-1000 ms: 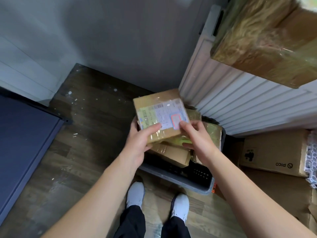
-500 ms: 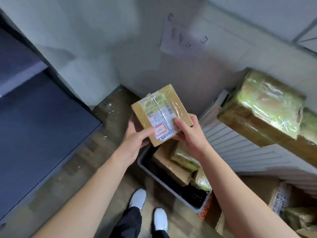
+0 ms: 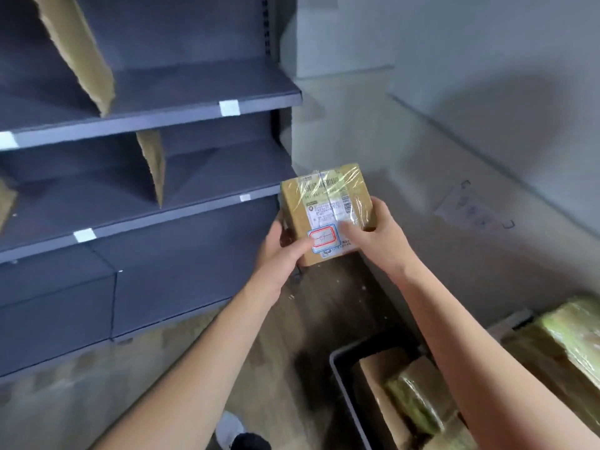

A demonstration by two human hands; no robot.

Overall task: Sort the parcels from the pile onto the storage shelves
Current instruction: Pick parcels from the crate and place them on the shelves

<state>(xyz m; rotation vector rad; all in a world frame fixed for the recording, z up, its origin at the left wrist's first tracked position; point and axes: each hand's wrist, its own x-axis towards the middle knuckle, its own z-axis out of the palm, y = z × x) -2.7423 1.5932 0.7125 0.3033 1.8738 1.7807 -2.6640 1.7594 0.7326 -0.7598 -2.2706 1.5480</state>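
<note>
A small brown cardboard parcel (image 3: pixel 324 203), wrapped in clear tape and bearing a white label with a red and blue box, is held up in front of me. My left hand (image 3: pixel 281 251) grips its lower left side, thumb on the label. My right hand (image 3: pixel 378 232) grips its right side, thumb across the label. The dark grey storage shelves (image 3: pixel 194 102) stand to the left, with the parcel level with the right end of the second shelf. More parcels (image 3: pixel 412 397) lie in a dark bin (image 3: pixel 341 378) at the lower right.
Cardboard dividers (image 3: pixel 81 50) stand upright on the shelves, splitting them into bays with white tags on the front edges. A large taped box (image 3: pixel 571 345) sits at the right edge. A pale wall is behind, wooden floor below, my shoe (image 3: pixel 229 430) at the bottom.
My view has swung from the bin and radiator to the shelves on the left. The parcel, still held in both hands, has been lifted away from the bin toward the shelves.
</note>
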